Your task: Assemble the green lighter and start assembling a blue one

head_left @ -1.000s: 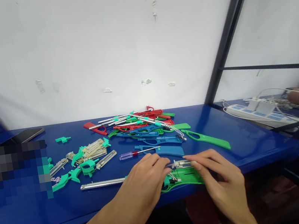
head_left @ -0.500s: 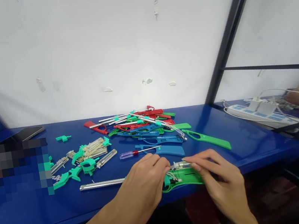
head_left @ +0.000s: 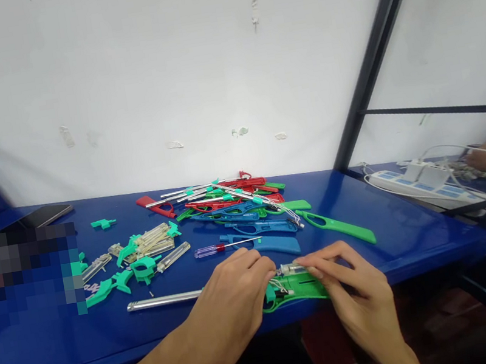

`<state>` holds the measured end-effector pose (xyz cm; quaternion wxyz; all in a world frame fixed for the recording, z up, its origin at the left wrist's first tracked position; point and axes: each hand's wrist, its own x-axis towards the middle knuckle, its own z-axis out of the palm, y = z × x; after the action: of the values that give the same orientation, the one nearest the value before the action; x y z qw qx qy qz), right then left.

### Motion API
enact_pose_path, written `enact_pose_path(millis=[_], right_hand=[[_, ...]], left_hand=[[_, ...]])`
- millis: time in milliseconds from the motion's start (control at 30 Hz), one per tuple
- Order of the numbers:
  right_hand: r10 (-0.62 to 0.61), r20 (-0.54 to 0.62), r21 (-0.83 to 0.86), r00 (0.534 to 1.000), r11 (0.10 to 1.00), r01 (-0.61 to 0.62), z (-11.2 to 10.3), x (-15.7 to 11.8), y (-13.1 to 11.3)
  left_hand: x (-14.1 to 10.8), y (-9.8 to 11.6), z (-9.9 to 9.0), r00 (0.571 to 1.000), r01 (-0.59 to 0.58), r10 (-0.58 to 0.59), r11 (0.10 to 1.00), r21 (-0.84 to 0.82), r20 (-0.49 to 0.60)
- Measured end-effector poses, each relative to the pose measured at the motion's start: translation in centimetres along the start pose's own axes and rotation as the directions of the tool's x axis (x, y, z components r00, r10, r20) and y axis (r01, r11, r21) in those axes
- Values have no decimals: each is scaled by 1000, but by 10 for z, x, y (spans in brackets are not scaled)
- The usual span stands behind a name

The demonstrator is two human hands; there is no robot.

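A green plastic casing (head_left: 308,286) lies open near the table's front edge, with white wires and a teal part inside. From it a silver metal tube (head_left: 163,301) reaches out to the left. My left hand (head_left: 238,296) is closed over the joint between tube and casing; what its fingertips pinch is hidden. Above the casing, my right hand (head_left: 354,287) pinches a clear plastic tank (head_left: 290,269) between thumb and fingers. The tank's left end is close to my left fingertips.
Behind are a purple-handled screwdriver (head_left: 208,251), a blue casing (head_left: 280,244), a green casing half (head_left: 345,227) and a pile of casings and tubes. Clear tanks (head_left: 174,257) and teal parts (head_left: 144,270) lie left. A power strip (head_left: 423,185) and another person's hand are at right.
My right hand and the clear tank have shifted slightly left. The silver tube and green casing have also moved a little to the left.
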<state>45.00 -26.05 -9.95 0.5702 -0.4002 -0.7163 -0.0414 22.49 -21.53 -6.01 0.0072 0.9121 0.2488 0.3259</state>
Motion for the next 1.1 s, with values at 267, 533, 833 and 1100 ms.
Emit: enact_pose_path(millis=[267,533,833,1100], right_hand=[[-34,22,-20,999,999,34,0,0,1],[-3,18,-60,1000,998,4,2,-1,-1],[90,17,-93,996,992,-88,-1,5,-10],[84,56,-85,995,993,-79,2,7,-13]], left_hand=[[0,0,-1,1000,10,-10,1000,6,-6],[-2,-3,1,1000,16,-16,999,33,-4],[-2,-2,-3,1000,9,-8,996,93,-5],[-35,-1,-20,996,82,-78,993,79,-44]])
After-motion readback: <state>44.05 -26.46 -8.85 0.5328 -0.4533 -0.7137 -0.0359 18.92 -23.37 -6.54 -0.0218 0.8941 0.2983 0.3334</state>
